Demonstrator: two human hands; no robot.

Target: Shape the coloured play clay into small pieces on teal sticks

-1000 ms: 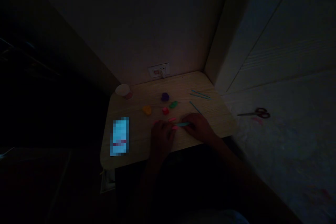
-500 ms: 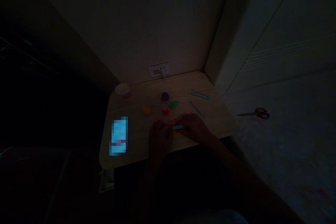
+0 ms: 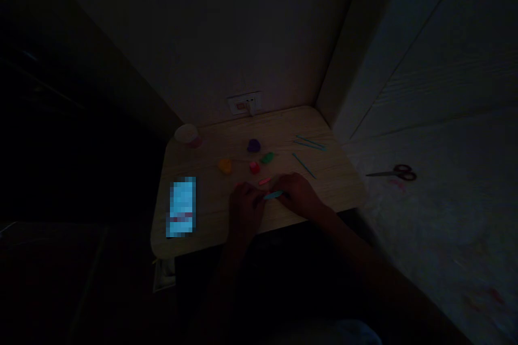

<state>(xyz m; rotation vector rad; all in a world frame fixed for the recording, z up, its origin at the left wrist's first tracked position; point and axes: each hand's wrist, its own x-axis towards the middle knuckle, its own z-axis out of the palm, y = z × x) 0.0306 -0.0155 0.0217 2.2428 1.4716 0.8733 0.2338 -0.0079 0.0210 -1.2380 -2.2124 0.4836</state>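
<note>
The room is very dark. My left hand and my right hand rest close together near the front of a small wooden table. Between them lies a short teal tool; my right hand's fingers curl over its right end. My left hand's fingers are bent beside a small pink piece. Whether either hand truly grips something is lost in the dark. Behind the hands lie a red lump, a green lump, a purple lump and an orange lump.
A lit phone lies at the table's front left. A small cup stands at the back left, below a wall socket. Thin teal sticks lie at the back right. Scissors rest on the pale surface to the right.
The hands have drawn slightly closer together around the teal tool. The view has shifted a little, and the picture has grown darker.
</note>
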